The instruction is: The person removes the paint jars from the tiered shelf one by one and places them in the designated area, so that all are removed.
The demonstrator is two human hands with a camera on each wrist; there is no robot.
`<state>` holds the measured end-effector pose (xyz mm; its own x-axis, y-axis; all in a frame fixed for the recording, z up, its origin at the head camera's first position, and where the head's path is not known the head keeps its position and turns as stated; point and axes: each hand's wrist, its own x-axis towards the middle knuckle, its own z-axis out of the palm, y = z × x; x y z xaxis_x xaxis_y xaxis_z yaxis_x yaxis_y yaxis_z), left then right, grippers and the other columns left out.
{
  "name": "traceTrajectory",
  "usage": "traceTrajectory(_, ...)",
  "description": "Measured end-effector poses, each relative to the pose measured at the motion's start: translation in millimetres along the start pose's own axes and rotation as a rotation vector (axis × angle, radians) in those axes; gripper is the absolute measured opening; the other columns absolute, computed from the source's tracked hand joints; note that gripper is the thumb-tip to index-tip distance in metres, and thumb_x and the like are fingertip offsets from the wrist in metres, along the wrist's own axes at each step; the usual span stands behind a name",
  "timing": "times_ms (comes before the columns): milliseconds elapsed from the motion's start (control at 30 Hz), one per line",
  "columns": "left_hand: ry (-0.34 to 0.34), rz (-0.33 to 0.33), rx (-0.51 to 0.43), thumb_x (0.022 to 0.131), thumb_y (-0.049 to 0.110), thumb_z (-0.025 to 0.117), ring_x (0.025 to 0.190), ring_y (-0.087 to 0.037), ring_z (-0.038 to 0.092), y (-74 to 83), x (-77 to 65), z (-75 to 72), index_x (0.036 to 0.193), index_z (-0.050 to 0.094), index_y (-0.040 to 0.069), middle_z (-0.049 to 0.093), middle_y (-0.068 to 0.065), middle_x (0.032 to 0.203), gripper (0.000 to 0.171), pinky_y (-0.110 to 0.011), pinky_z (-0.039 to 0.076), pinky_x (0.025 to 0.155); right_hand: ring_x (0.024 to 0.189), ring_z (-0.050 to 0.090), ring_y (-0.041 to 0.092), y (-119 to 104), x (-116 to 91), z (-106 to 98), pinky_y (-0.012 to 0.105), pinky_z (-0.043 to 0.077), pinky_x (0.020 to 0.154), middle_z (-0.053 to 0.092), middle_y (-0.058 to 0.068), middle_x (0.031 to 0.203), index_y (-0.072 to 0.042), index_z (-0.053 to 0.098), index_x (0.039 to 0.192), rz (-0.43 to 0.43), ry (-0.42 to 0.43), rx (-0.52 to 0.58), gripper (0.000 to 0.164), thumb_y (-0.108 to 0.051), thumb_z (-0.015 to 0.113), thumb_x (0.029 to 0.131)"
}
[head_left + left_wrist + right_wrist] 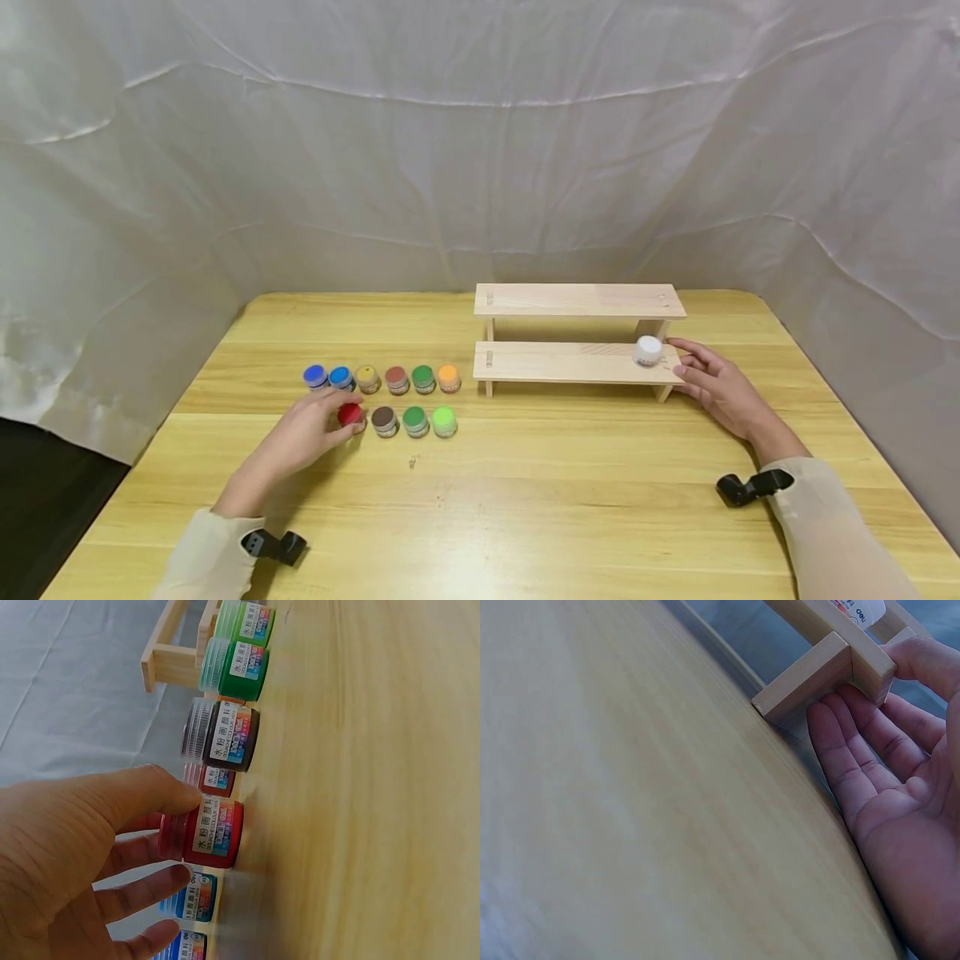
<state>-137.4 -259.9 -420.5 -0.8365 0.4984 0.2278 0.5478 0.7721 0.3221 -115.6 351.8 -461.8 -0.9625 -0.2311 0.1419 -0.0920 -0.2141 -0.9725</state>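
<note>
A red gouache paint jar stands at the left end of the front row. Around its lid are the thumb and fingers of my left hand, which pinches it. Beside it in that row are a dark brown jar, a green jar and a light green jar. My right hand holds the right end of the two-tier wooden shelf, thumb at the board's edge and fingers underneath, as the right wrist view shows. A white jar sits on the lower tier near that hand.
Behind the front row runs a back row of jars, among them a blue-violet jar, a yellow jar and an orange jar. A pale cloth hangs behind the wooden table.
</note>
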Motion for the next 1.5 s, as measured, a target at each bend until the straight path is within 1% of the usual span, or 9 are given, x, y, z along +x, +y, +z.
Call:
traceTrajectory(133, -0.025, -0.013, -0.002, 0.085, 0.023, 0.078, 0.103, -0.029, 0.062, 0.8, 0.1, -2.1, 0.118, 0.067, 0.004, 0.065, -0.012, 0.116, 0.039, -0.045, 0.053, 0.085, 0.101, 0.061, 0.013, 0.2, -0.3, 0.0, 0.028, 0.053, 0.088, 0.053, 0.007, 0.110, 0.003, 0.027, 0.150, 0.002, 0.003, -0.003, 0.052, 0.006, 0.044, 0.101)
traceTrajectory(300, -0.043, -0.070, -0.038, 0.088, 0.028, 0.075, 0.123, -0.041, 0.051, 6.9, -0.6, -8.4, 0.125, 0.064, 0.007, 0.058, -0.017, 0.129, 0.044, -0.060, 0.041, 0.099, 0.102, 0.061, 0.013, 0.3, -0.4, 0.3, 0.028, 0.053, 0.088, 0.053, 0.007, 0.111, 0.001, 0.029, 0.150, 0.010, 0.006, -0.012, 0.052, 0.005, 0.045, 0.101)
traceTrajectory(367, -0.037, -0.071, -0.048, 0.089, 0.028, 0.074, 0.127, -0.041, 0.047, 10.9, 0.7, -10.9, 0.128, 0.063, 0.009, 0.057, -0.016, 0.132, 0.045, -0.063, 0.037, 0.101, 0.102, 0.061, 0.013, 0.2, -0.4, 0.3, 0.028, 0.053, 0.088, 0.053, 0.007, 0.112, 0.001, 0.029, 0.150, 0.011, 0.005, -0.016, 0.052, 0.004, 0.046, 0.101)
traceTrajectory(500, 0.007, -0.009, -0.023, 0.089, 0.027, 0.074, 0.120, -0.036, 0.053, 22.3, 6.8, -13.7, 0.125, 0.064, 0.009, 0.063, -0.011, 0.125, 0.041, -0.058, 0.041, 0.100, 0.103, 0.061, 0.013, 0.6, -0.2, -0.3, 0.028, 0.053, 0.089, 0.053, 0.007, 0.112, 0.001, 0.028, 0.150, 0.012, 0.004, -0.017, 0.052, 0.003, 0.046, 0.101)
traceTrajectory(700, 0.056, 0.084, 0.000, 0.088, 0.027, 0.076, 0.108, -0.030, 0.060, 42.0, 19.8, -14.8, 0.121, 0.066, 0.009, 0.065, -0.008, 0.120, 0.039, -0.050, 0.051, 0.088, 0.102, 0.061, 0.013, 1.7, 0.7, -1.4, 0.028, 0.053, 0.088, 0.052, 0.007, 0.112, 0.002, 0.027, 0.151, 0.008, 0.002, -0.020, 0.053, 0.003, 0.045, 0.101)
traceTrajectory(833, 0.050, 0.140, -0.016, 0.087, 0.026, 0.076, 0.108, -0.028, 0.060, 54.3, 29.8, -14.3, 0.124, 0.065, 0.009, 0.064, -0.006, 0.121, 0.042, -0.047, 0.051, 0.088, 0.102, 0.061, 0.013, 1.9, 1.1, -1.2, 0.028, 0.053, 0.088, 0.052, 0.007, 0.111, 0.003, 0.026, 0.151, 0.006, 0.001, -0.017, 0.053, 0.004, 0.045, 0.101)
traceTrajectory(933, 0.042, 0.184, 0.002, 0.088, 0.028, 0.075, 0.112, -0.029, 0.059, 64.7, 37.7, -13.2, 0.125, 0.064, 0.008, 0.063, -0.006, 0.123, 0.043, -0.050, 0.048, 0.094, 0.101, 0.061, 0.013, 1.7, 0.9, -0.6, 0.027, 0.053, 0.088, 0.052, 0.007, 0.111, 0.003, 0.025, 0.151, 0.003, -0.001, -0.013, 0.054, 0.004, 0.046, 0.101)
traceTrajectory(1133, 0.009, 0.259, 0.018, 0.091, 0.032, 0.070, 0.113, -0.028, 0.059, 86.1, 54.5, -9.4, 0.126, 0.063, 0.011, 0.062, -0.006, 0.124, 0.041, -0.051, 0.046, 0.096, 0.102, 0.061, 0.013, 2.0, 0.4, 0.0, 0.027, 0.053, 0.088, 0.053, 0.007, 0.111, 0.003, 0.027, 0.150, 0.003, -0.003, 0.000, 0.053, 0.004, 0.046, 0.101)
traceTrajectory(1500, -0.033, 0.395, 0.045, 0.095, 0.039, 0.064, 0.117, -0.024, 0.056, 125.1, 87.3, 3.7, 0.129, 0.062, 0.013, 0.062, -0.004, 0.127, 0.043, -0.048, 0.040, 0.105, 0.101, 0.060, 0.011, 0.8, -1.4, 1.1, 0.026, 0.053, 0.087, 0.052, 0.005, 0.111, 0.004, 0.023, 0.151, -0.005, 0.007, -0.031, 0.054, 0.004, 0.045, 0.101)
